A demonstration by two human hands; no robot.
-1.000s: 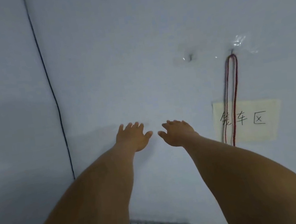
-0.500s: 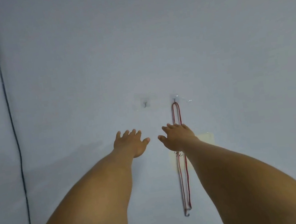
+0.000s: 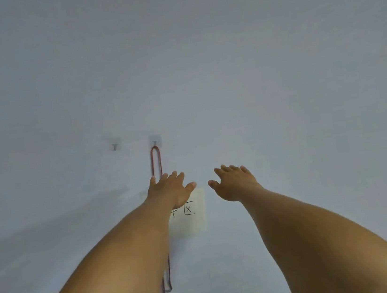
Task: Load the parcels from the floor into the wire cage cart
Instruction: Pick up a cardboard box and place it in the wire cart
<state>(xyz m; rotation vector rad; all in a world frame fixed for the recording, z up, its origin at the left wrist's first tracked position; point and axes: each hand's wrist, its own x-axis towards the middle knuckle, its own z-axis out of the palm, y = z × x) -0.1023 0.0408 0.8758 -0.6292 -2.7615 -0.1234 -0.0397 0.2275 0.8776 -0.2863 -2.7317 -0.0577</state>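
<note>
Both arms were stretched out toward the wall (image 3: 275,62), left hand (image 3: 170,190) and right hand (image 3: 236,183) spread and empty (nothing gripped). No parcels, no cart in view, so progress couldn't be judged.

left hand (image 3: 171,190) empty | right hand (image 3: 235,182) empty | wall (image 3: 250,65)

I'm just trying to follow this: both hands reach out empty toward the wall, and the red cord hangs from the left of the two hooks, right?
Not quite. The head view shows the red cord hanging from the right hook; the left hook is bare. The rest holds: the left hand and right hand reach out empty toward the wall.
</note>
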